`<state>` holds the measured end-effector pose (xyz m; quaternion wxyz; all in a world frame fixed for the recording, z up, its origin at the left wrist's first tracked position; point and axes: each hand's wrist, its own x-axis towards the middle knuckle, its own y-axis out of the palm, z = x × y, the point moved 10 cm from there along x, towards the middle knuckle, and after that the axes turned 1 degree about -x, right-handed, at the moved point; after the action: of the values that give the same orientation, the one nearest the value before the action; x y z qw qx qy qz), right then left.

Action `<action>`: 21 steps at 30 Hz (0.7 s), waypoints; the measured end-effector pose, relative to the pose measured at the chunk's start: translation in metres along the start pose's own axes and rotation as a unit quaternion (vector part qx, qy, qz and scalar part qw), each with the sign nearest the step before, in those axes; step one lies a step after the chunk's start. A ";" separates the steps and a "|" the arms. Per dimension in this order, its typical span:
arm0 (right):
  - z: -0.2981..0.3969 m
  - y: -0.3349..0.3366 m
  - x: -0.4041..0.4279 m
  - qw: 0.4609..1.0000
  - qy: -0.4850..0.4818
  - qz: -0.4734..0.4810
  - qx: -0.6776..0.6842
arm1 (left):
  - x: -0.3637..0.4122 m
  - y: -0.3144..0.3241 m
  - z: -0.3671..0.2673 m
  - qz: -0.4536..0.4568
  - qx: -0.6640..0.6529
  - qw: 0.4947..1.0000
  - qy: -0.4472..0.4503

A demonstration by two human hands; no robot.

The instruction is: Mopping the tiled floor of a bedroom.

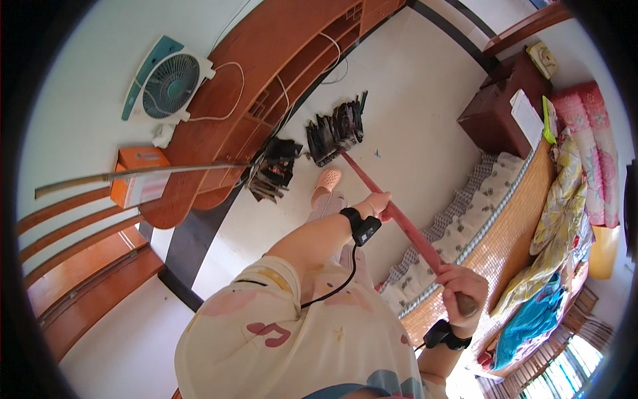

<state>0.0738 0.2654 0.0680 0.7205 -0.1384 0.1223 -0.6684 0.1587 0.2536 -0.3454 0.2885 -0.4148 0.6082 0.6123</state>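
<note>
Both of my hands hold the red pole of a rag mop. My left hand wraps around the pole partway down, and my right hand grips it near its rounded brown top end. The pole slants down and away to the mop head, whose dark cloth strips lie fanned out on the pale floor. A black band with a small device sits on each wrist. Just short of the mop head is my foot in a pink clog.
A second dark mop head rests on the floor by the wooden desk, its pole leaning across. An electric fan and orange box stand on the desk. Opposite are a bed and brown cabinet. Cables hang from the desk.
</note>
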 end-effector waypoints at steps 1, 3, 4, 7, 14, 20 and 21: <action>0.005 -0.007 -0.005 1.000 -0.003 -0.019 0.000 | -0.003 0.004 0.007 -0.002 -0.001 1.000 -0.004; 0.023 -0.025 -0.013 0.999 -0.026 -0.048 0.004 | -0.009 0.022 0.034 0.019 -0.012 0.997 -0.067; 0.029 -0.037 -0.020 0.996 -0.046 -0.082 0.005 | -0.022 0.038 0.041 0.037 -0.017 0.996 -0.085; 0.065 -0.069 -0.034 0.971 -0.163 -0.168 0.038 | -0.069 0.077 0.043 0.033 -0.006 0.995 -0.099; 0.107 -0.096 -0.084 0.945 -0.243 -0.220 0.004 | -0.139 0.108 0.001 0.062 0.052 0.996 -0.033; 0.104 -0.061 -0.083 0.940 -0.301 -0.158 -0.016 | -0.141 0.069 -0.059 0.029 0.063 0.994 0.080; 0.099 -0.052 -0.078 0.949 -0.295 -0.109 -0.017 | -0.141 0.061 -0.070 0.018 0.069 0.992 0.100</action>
<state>0.0549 0.3432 0.1785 0.6449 -0.3541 -0.0999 -0.6699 0.1865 0.2003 -0.1880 0.2431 -0.4422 0.6819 0.5294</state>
